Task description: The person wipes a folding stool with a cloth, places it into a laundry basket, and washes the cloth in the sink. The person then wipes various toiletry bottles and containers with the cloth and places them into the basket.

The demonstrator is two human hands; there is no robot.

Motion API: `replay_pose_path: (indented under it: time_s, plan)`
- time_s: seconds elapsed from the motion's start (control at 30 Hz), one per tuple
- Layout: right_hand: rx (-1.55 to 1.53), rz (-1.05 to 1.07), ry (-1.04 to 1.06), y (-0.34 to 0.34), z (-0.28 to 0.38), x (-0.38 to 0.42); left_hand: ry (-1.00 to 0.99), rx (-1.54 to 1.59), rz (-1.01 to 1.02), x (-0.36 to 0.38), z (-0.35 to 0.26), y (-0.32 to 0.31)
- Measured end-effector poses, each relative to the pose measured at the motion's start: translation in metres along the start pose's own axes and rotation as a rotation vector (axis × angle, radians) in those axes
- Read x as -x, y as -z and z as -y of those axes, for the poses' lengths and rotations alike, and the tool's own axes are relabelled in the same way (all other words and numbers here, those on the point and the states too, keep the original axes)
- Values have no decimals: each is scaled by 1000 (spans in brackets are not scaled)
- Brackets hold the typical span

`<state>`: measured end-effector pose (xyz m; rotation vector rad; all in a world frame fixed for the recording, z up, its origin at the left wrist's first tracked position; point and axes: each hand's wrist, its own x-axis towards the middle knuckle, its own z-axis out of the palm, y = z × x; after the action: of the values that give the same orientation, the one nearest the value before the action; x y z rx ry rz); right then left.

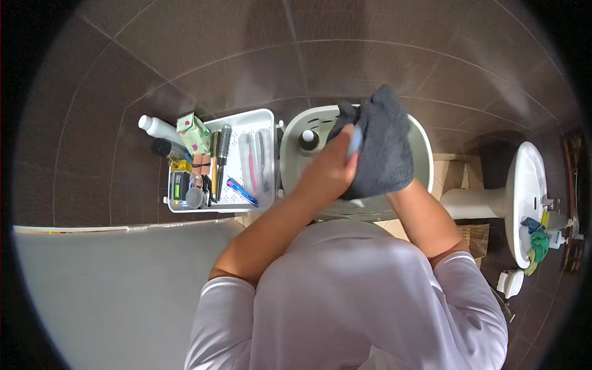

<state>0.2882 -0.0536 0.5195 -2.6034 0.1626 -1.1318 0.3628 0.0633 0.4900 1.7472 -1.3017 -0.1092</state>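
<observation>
Head view: my left hand (332, 165) pinches a pale-blue item (355, 142), identity unclear, at the dark-grey towel (387, 148), above the slotted plastic basket (424, 148). Right hand hidden under towel; cannot tell its grip. Risk: loosened pinch could drop the item near the white-capped bottle (309, 140).

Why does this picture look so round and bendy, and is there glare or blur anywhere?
In the head view, black corners and bowed joints between the wall tiles suggest a very wide lens; in the head view, pale glare smears parts of those tiles, and the pale shirt catches bright patches; in the head view, the left hand looks slightly soft, perhaps from motion.
</observation>
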Motion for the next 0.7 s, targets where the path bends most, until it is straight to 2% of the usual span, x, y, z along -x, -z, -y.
replay_pose_path:
  time_s: [0.03,0.07,0.1,0.17,0.23,0.27,0.3,0.33,0.37,0.4,0.47,0.57,0.6,0.63,0.67,0.7]
  plan:
    - [-45,91,-61,5,-6,-4,-5,1,2,1,0,-1]
    - [-302,-9,-253,-9,-18,4,39,79,44,1,0,-1]
    - [-298,-11,-256,-6,-19,2,84,159,89,1,0,0]
    - [83,-32,81,4,-18,-3,50,193,58,0,-1,5]
    - [90,-5,61,2,-18,3,198,121,35,2,-5,10]
    - [93,21,34,0,-17,6,197,119,35,3,-1,12]
    - [93,18,34,0,-15,4,111,75,13,3,3,13]
    - [-381,71,-256,-1,-11,0,26,33,-8,3,6,13]
    - [-855,123,-544,-1,-9,-1,23,34,-6,4,6,12]
    - [-853,121,-545,-1,-12,2,76,31,26,5,3,13]
    - [-192,183,-113,0,-21,12,127,30,57,7,1,12]
    - [-24,192,-4,18,-1,0,170,68,87,10,7,10]
    - [-21,189,-6,15,7,0,123,124,-44,10,10,8]
    - [-32,159,-105,9,16,1,76,179,-175,10,11,7]
    - [-43,128,-202,2,22,3,76,285,-199,6,10,6]
    - [-46,180,-144,-5,24,7,76,286,-200,5,12,3]
